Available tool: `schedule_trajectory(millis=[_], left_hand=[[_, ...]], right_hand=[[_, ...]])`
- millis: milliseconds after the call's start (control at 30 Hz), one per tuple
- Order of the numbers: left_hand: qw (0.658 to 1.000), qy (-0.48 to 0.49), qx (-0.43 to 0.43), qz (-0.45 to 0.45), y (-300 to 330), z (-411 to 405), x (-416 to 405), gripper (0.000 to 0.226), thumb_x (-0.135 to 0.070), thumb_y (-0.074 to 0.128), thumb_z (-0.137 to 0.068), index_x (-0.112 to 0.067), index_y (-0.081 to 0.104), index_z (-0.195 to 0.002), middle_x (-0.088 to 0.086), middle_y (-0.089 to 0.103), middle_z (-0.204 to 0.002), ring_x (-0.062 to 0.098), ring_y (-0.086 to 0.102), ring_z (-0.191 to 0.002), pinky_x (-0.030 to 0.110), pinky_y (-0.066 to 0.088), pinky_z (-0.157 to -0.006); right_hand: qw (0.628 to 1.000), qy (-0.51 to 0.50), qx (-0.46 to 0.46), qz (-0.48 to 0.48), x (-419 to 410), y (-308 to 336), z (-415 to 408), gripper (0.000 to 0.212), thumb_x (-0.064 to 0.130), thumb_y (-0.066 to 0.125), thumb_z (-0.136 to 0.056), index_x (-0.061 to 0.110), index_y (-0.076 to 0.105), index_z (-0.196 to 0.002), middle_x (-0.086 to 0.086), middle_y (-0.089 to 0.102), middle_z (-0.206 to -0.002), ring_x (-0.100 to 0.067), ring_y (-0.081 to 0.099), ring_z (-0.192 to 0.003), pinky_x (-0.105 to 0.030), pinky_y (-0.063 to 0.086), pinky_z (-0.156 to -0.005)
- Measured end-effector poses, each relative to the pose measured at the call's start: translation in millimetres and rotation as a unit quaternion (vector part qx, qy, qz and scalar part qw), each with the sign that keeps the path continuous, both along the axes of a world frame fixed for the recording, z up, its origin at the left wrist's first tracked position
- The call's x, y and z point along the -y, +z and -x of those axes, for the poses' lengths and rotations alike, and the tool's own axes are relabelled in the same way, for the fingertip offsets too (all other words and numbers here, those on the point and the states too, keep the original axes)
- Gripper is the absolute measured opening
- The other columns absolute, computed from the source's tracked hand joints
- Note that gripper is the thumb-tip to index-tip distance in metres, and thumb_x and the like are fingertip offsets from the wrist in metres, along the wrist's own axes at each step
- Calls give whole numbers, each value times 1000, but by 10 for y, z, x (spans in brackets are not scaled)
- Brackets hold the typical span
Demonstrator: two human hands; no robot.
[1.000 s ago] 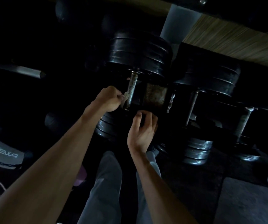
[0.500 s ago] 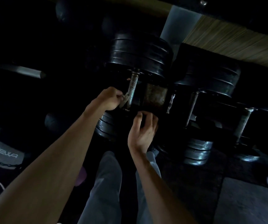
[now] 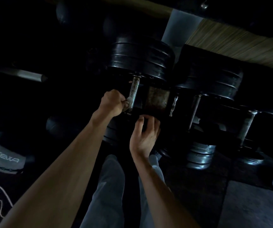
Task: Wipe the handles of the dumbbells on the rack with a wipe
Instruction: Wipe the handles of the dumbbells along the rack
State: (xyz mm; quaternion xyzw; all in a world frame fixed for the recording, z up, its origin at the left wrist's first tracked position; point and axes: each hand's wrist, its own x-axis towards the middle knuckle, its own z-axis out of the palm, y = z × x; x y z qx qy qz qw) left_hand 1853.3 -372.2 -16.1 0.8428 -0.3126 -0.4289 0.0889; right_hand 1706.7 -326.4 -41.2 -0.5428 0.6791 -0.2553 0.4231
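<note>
Pinching the wipe [image 3: 127, 102] against the first dumbbell handle [image 3: 133, 92], my left hand [image 3: 113, 102] works its lower end; my right hand [image 3: 146, 134] hovers loosely curled, empty. Handles right of it [image 3: 195, 111] appear not yet wiped.

- Your left hand [image 3: 112, 102] is fisted, pinching a crumpled pale wipe [image 3: 129, 101] against the speckled steel dumbbell handle [image 3: 133, 92].
- Your right hand [image 3: 144, 134] hovers just below that handle, fingers loosely curled.
</note>
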Motion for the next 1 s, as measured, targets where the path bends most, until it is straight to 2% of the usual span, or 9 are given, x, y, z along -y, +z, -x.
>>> schedule_trajectory(millis=[67,133,233,300,433,633,700,867,1000], left_hand=[[999,31,-12,9,1,7,-27,18,-15,67,-92,-12,72,-75,-1,70,-74,3,65,-64,14,48,-60],[1000,9,13,2,16,44,-62,14,-18,69,-90,-11,74,-79,0,70,-74,5,65,-65,16,49,-58],[1000,-13,13,-19,-29,13,-36,8,-16,70,-88,-10,74,-89,8,73,-91,20,69,-87,33,56,-82],[999,-30,-1,-35,-20,-30,2,7,-16,70,-89,-12,72,-84,8,72,-91,22,69,-90,36,56,-87],[998,-53,11,-23,-30,14,-59,18,-18,70,-90,-15,69,-72,1,65,-73,16,63,-73,27,46,-61],[999,-39,-12,-28,-50,-70,1,13,-17,68,-91,-9,74,-83,3,66,-76,18,66,-82,21,46,-66],[999,-30,-18,-17,-25,-57,-5,16,-16,64,-93,-5,74,-88,-1,64,-72,9,62,-71,10,41,-57],[999,-17,30,-8,-40,76,-21,20,-20,60,-96,-8,71,-84,4,63,-75,17,62,-73,19,37,-52],[1000,-15,1,-8,-65,-56,44,19,-17,59,-96,-11,70,-82,-5,55,-63,7,54,-61,11,35,-47]], right_hand=[[1000,-1,1,-4,1,4,5,34,47,40,-88,25,65,-97,8,59,-112,-8,47,-108,-36,40,-101],[1000,1,0,-2,6,11,4,34,46,40,-88,25,65,-97,7,59,-113,-10,48,-109,-37,40,-101],[1000,4,0,-13,5,8,3,33,47,41,-88,26,65,-98,8,58,-114,-13,48,-111,-41,41,-102],[1000,5,-1,-13,11,11,8,32,47,41,-88,27,64,-97,9,57,-113,-11,48,-110,-41,42,-101],[1000,5,3,-5,9,10,5,33,46,41,-88,25,65,-97,6,59,-116,-13,49,-112,-41,42,-100],[1000,7,0,-11,2,-3,11,32,46,42,-89,27,65,-98,6,59,-117,-12,48,-114,-45,43,-102],[1000,4,-1,-11,4,1,7,32,46,42,-89,27,65,-97,7,59,-117,-12,49,-113,-44,43,-102],[1000,-6,2,-1,4,1,-7,34,45,42,-88,24,67,-96,4,61,-116,-13,50,-111,-42,43,-100],[1000,-6,-5,0,6,-9,-4,34,45,43,-88,23,67,-97,4,61,-114,-16,51,-109,-45,45,-98]])
